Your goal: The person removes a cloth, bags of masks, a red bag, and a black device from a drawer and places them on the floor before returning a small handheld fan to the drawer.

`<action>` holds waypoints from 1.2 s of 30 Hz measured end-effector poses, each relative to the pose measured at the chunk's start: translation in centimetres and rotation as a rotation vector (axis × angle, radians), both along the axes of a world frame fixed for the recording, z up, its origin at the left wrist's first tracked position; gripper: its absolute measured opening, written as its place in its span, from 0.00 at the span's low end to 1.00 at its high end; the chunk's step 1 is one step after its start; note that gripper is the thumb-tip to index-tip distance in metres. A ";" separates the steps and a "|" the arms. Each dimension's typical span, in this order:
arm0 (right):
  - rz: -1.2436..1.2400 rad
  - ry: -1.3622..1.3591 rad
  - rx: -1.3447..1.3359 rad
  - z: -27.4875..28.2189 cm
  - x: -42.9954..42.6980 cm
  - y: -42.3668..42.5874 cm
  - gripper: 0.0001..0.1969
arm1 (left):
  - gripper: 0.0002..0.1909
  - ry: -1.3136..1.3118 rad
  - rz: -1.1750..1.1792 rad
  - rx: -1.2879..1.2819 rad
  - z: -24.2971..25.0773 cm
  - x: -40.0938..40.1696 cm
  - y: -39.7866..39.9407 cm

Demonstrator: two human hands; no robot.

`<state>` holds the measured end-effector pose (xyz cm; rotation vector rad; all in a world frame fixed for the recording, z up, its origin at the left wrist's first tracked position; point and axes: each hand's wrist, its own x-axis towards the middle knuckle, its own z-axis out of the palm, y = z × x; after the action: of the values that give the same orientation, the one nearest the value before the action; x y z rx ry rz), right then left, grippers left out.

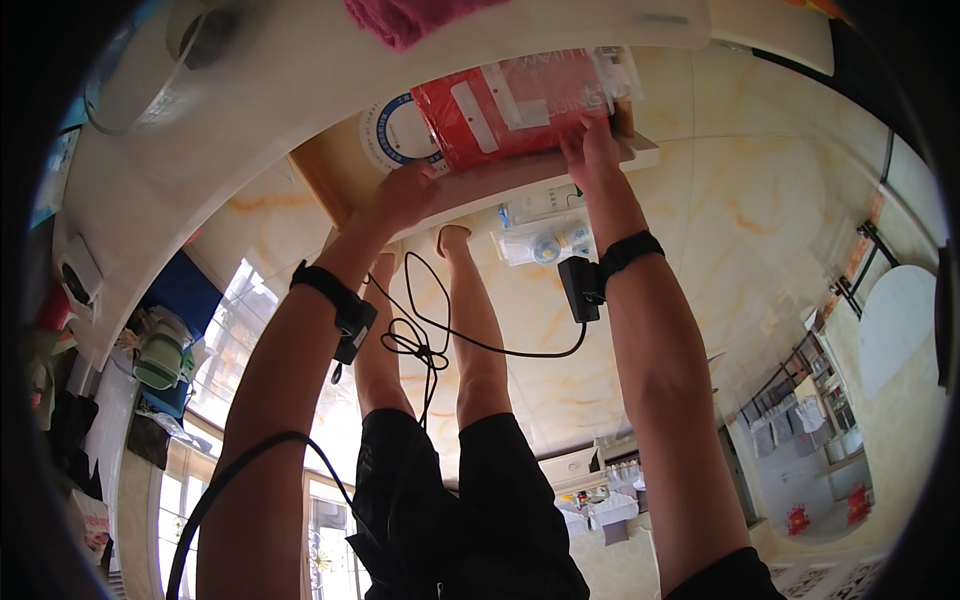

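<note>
An open drawer [322, 165] with a light wood side juts out from under a white tabletop [247, 127]. Inside lies a red plastic packet [491, 142] with white panels, overlapping a white round-printed item [382, 135] that bears a blue ring and writing. My left hand [409, 193] curls over the drawer's front edge, left of the packet. At the right part of that edge, my right hand [592, 154] reaches over with its fingertips against the packet. Whether those fingers pinch the packet or only rest on it is unclear. Both wrists wear black straps with small black boxes.
A looped black cable [420, 345] hangs between my arms, in front of my legs. Clear plastic packages [544, 236] lie below the drawer on the marbled floor [720, 210]. Pink cloth [412, 19] sits on the tabletop. A green container [159, 356] stands at the left.
</note>
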<state>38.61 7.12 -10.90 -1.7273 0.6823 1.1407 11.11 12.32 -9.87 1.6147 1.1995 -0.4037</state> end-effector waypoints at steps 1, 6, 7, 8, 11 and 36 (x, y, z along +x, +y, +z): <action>-0.005 -0.010 -0.032 -0.4 -0.2 0.0 0.10 | 0.12 0.000 0.009 -0.005 -0.4 -0.5 0.1; 0.053 -0.035 -0.071 -1.5 -1.4 0.5 0.13 | 0.13 0.026 0.113 -0.003 -2.1 -3.3 0.8; 0.032 -0.024 -0.040 -1.6 -1.3 0.5 0.13 | 0.13 0.030 0.113 0.003 -2.2 -3.5 0.7; 0.012 -0.014 -0.010 -1.7 -1.1 0.5 0.14 | 0.13 0.029 0.124 -0.003 -2.2 -3.6 0.4; 0.041 -0.030 0.033 -1.1 -2.0 1.8 0.15 | 0.11 0.029 0.158 -0.012 -2.6 -5.1 0.0; 0.372 0.039 0.253 1.4 -11.5 -1.4 0.05 | 0.24 -0.514 1.311 -0.660 2.3 -1.4 4.0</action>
<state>27.09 5.69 -9.55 -1.6559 0.2264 1.4497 9.69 16.33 -7.55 0.1476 1.2593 0.4183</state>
